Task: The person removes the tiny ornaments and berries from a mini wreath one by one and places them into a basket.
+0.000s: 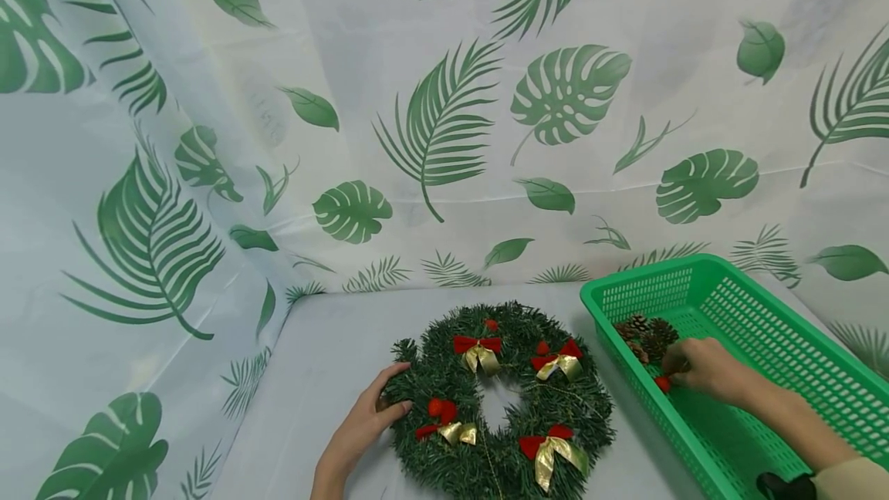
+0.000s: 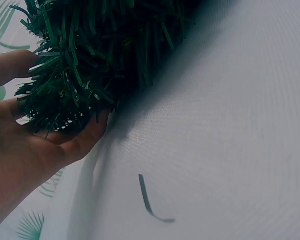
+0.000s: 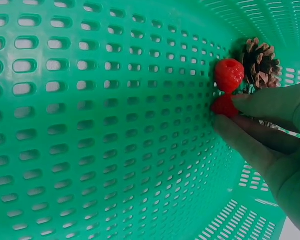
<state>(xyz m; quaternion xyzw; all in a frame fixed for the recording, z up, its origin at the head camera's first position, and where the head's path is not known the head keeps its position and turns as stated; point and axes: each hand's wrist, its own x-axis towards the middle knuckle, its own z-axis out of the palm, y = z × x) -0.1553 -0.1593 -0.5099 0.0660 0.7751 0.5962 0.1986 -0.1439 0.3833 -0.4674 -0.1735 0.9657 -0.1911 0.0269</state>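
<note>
A left hand (image 1: 366,417) curls its thumb and fingers round the left edge of a bristly, ring-shaped wreath (image 1: 579,407) with shiny gold-and-red bows (image 1: 478,353). In a slotted green basket (image 1: 722,438), the right hand (image 1: 708,369) pinches a red berry (image 3: 223,106), just beside a glossy, dimpled second berry (image 3: 229,75) and scaly pinecones (image 1: 656,339).

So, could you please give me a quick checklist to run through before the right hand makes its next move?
1. Wreath steadied: ok, the left hand holds its edge.
2. Right hand on a berry: ok, its fingers pinch the lower red berry.
3. Pinch firm enough to lift: cannot tell.
4. Berry out of the green basket: not ok, it is inside.
5. Fingers well away from the pine cones: not ok, they are close by.
6. Bows on the wreath: ok, four show.
</note>
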